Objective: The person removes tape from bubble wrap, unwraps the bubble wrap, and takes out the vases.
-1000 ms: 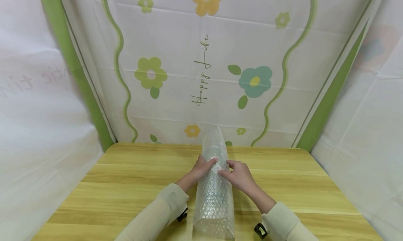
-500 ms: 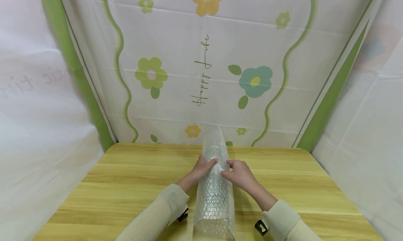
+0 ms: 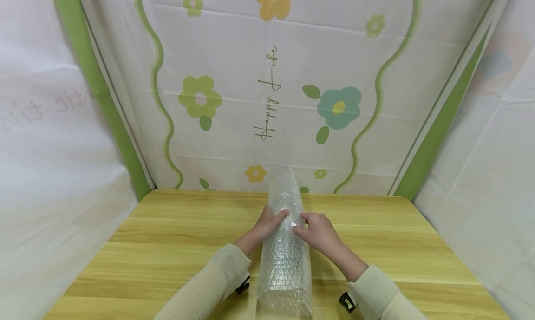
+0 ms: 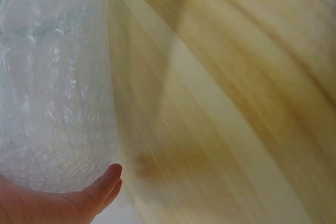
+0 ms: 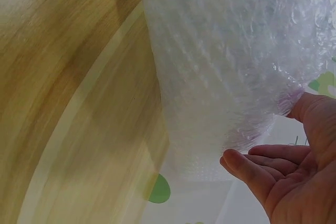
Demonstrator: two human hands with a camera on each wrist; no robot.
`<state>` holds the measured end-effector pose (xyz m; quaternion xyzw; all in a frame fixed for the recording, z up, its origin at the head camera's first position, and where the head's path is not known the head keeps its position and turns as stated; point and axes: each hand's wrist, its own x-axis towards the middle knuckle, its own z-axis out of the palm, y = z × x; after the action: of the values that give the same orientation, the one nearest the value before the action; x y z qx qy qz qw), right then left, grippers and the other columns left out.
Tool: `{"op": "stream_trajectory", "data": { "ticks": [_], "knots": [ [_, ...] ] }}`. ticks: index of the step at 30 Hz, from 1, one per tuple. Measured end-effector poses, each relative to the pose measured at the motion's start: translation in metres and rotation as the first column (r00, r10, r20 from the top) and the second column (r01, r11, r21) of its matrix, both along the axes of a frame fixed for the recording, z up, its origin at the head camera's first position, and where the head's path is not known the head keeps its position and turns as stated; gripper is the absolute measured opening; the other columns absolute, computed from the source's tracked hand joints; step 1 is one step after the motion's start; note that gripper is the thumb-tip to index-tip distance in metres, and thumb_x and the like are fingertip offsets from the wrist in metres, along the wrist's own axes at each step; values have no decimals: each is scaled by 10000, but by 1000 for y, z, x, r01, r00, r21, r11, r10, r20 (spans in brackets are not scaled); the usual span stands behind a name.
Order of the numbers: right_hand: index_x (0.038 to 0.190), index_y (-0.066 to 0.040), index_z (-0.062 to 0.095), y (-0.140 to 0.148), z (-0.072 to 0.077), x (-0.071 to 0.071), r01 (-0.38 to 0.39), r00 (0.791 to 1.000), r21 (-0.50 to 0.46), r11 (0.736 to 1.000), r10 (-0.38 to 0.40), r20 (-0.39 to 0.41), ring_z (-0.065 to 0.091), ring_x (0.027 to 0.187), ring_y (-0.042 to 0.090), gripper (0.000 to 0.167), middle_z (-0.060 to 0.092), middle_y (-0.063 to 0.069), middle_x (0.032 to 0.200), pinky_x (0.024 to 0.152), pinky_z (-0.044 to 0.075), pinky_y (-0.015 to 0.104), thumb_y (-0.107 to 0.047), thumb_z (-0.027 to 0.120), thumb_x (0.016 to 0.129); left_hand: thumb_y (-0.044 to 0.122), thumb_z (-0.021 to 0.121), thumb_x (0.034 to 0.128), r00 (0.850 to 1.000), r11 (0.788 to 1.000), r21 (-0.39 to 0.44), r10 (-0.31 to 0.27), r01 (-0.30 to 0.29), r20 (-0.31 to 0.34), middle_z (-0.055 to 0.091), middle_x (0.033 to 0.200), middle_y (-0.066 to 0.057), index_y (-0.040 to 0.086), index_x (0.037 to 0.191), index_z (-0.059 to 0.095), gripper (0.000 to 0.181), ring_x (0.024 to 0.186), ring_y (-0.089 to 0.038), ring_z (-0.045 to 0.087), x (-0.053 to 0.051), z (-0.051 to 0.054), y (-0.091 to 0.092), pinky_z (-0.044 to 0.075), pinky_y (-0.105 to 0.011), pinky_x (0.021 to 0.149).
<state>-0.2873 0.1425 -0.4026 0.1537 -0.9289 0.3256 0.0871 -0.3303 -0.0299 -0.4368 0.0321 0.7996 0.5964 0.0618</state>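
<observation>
A roll of clear bubble wrap [image 3: 285, 264] lies lengthwise on the table, its far end reaching the table's back edge. In the left wrist view, faint greenish curved lines show through the wrap [image 4: 47, 87]; what lies inside is unclear. My left hand [image 3: 269, 223] holds the roll from the left, thumb on top. From the right, my right hand [image 3: 318, 231] grips the roll, thumb on the upper surface and index finger at the side. The right wrist view shows the thumb and fingers of this hand [image 5: 299, 166] pressed against the wrap [image 5: 220, 66].
The wood-grain table [image 3: 188, 227] spreads to both sides of the roll. A white curtain with printed flowers [image 3: 234, 125] hangs behind it, and white fabric panels [image 3: 493, 180] enclose the sides. Small black clips [image 3: 346, 302] sit by the sleeve cuffs.
The right thumb has shifted slightly to the right on the wrap. My left hand and the roll stay nearly where they were.
</observation>
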Motion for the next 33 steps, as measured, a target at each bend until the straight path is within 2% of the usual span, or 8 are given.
{"op": "stream_trajectory", "data": {
  "ticks": [6,12,16,18,21,28,32,33],
  "knots": [
    [1150,135,638,0,-2,1,-12,1000,15,1000,12,-29,371,441,71,452,625,95,673,521,452,269,-196,722,854,498,580,913,1000,1000,5,-15,14,11,368,1389,-296,-77,1478,136,920,1193,-426,471,0,-1,-1,443,-578,933],
    [1148,140,638,0,-5,1,-17,999,-4,1000,17,-45,485,505,96,435,679,165,805,564,487,294,-180,703,861,497,582,912,1000,1000,13,-21,21,1,377,1380,-294,-79,1473,147,914,1184,-425,481,-1,-1,-1,448,-574,929],
    [1132,145,643,1,-5,2,-24,997,-17,1000,23,-69,625,669,145,422,683,250,999,624,546,336,-170,706,858,507,582,909,1000,1000,4,-16,16,2,349,1408,-310,-88,1478,131,938,1212,-433,453,1,0,-1,425,-582,952],
    [1132,146,643,1,-5,2,-30,997,-17,999,29,-75,640,686,159,414,685,251,979,624,552,341,-165,697,864,504,582,911,1000,1000,6,-15,15,0,354,1404,-310,-88,1477,133,935,1206,-429,458,1,0,-1,430,-576,949],
    [1125,146,647,1,-6,2,-38,995,-21,999,36,-91,598,599,121,390,689,246,954,588,532,313,-150,681,873,492,583,914,1000,1000,11,-12,13,-9,372,1386,-303,-93,1470,144,918,1188,-416,473,1,-1,-1,443,-560,941],
    [1172,117,639,1,-6,2,-24,999,-61,998,21,-47,263,385,51,360,691,232,896,451,404,250,-135,617,915,468,575,925,1000,1000,10,-5,5,-21,403,1352,-284,-89,1458,172,870,1165,-397,490,-1,-2,0,452,-537,939],
    [1213,118,612,1,-5,3,-22,1000,-92,996,20,-18,274,388,92,372,676,270,1006,425,393,258,-138,600,943,457,575,924,1000,1000,6,0,0,-32,407,1348,-289,-103,1449,180,863,1175,-398,480,-1,-2,1,438,-543,951],
    [1214,119,609,2,-6,3,-20,1000,-96,995,18,-23,372,409,105,373,661,268,1082,440,411,256,-138,605,943,452,576,924,999,1000,5,1,-1,-35,407,1348,-293,-108,1446,182,862,1179,-400,476,-1,-2,1,434,-545,956]
  ]
}}
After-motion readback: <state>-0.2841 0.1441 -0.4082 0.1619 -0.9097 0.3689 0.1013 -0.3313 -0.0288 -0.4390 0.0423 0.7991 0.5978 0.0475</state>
